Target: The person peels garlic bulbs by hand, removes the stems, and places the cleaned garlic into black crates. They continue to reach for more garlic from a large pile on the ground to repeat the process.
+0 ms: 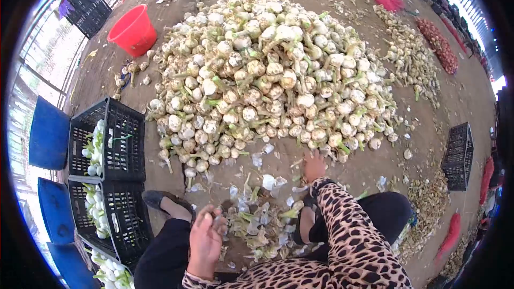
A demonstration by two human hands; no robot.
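Observation:
A large heap of garlic bulbs (pixel 251 83) with cut stems, many of them soil-stained, lies on the ground in front of me. My right hand (pixel 314 168) reaches to the near edge of this heap. Its fingers are stretched towards the lowest bulbs, and no bulb shows in the palm. Above my lap, my left hand (pixel 206 235) is raised with its fingers curled in. Whether anything is inside those fingers is hidden. Peeled garlic skins (pixel 259 222) are scattered on the ground between my feet.
Black plastic crates (pixel 126 147) with white peeled garlic (pixel 96 150) stand at my left, beside blue panels (pixel 49 134). A red bucket (pixel 134 32) is behind them. Another black crate (pixel 459 155) stands at the right. More garlic (pixel 409 53) lies in rows further off.

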